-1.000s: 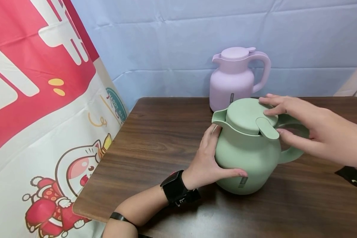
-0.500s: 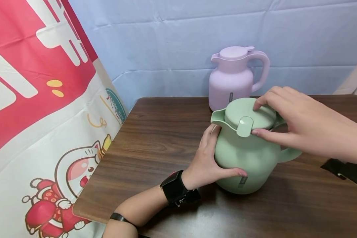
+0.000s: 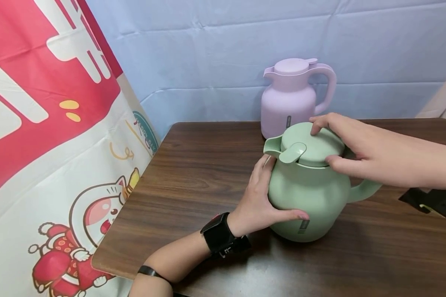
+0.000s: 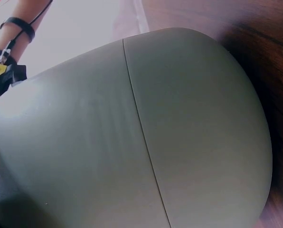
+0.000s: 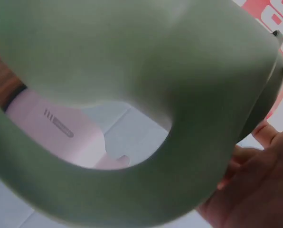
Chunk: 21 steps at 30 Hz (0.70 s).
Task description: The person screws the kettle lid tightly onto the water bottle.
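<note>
A green thermos jug (image 3: 316, 198) stands upright on the wooden table, its spout (image 3: 272, 146) to the left and its handle (image 3: 365, 191) to the right. My left hand (image 3: 258, 202) grips the body from the left, thumb across the front and fingers round the far side. The round green lid (image 3: 319, 142) is pinched at its edge between the thumb and fingers of my right hand (image 3: 360, 148). The lid's lever (image 3: 292, 152) points front-left, close to the spout. The left wrist view is filled by the jug body (image 4: 132, 133); the handle (image 5: 132, 199) crosses the right wrist view.
Behind the green jug, a purple thermos jug (image 3: 288, 101) stands at the table's back edge against a pale blue cloth (image 3: 215, 53). A red and white printed cloth (image 3: 89, 165) hangs along the left. The wooden table (image 3: 193, 173) extends around the green jug.
The lid has turned clockwise as seen from above, its lever swinging from the right, across the front, to near the spout. My right hand has shifted over it; my left hand stays put.
</note>
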Available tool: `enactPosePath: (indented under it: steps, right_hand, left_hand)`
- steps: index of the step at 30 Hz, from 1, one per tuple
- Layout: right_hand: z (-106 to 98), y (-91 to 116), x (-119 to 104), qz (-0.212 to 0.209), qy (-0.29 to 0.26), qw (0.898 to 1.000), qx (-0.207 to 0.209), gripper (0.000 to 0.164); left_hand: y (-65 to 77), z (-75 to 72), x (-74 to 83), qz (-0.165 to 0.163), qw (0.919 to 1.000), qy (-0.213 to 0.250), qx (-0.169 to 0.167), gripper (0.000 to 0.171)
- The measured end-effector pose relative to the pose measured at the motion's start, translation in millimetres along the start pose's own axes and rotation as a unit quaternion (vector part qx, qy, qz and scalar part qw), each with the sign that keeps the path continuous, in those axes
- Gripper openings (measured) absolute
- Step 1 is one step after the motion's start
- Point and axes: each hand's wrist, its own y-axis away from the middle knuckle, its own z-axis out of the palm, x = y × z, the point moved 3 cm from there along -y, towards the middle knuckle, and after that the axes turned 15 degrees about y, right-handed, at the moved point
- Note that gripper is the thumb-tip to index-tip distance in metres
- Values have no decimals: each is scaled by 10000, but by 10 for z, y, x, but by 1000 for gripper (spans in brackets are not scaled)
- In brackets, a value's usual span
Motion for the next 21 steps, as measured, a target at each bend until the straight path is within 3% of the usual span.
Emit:
enactPosePath:
  steps: [4, 11, 16, 21]
  right_hand:
    - [34, 4, -11, 95, 129, 9994, 307, 43]
    - [49, 31, -98, 456, 323, 9981, 248, 42]
    - [30, 83, -67, 245, 214, 9988, 358, 46]
    - [35, 127, 12, 13, 206, 9991, 365, 60]
  left_hand:
    - [-4, -2, 0, 32, 10000, -26, -2, 131]
    - [-19, -16, 7, 155, 9999, -10, 10, 132]
    - [-7, -4, -2, -11, 10000, 1, -3, 130]
    - [-5, -2, -4, 84, 10000, 2, 21, 132]
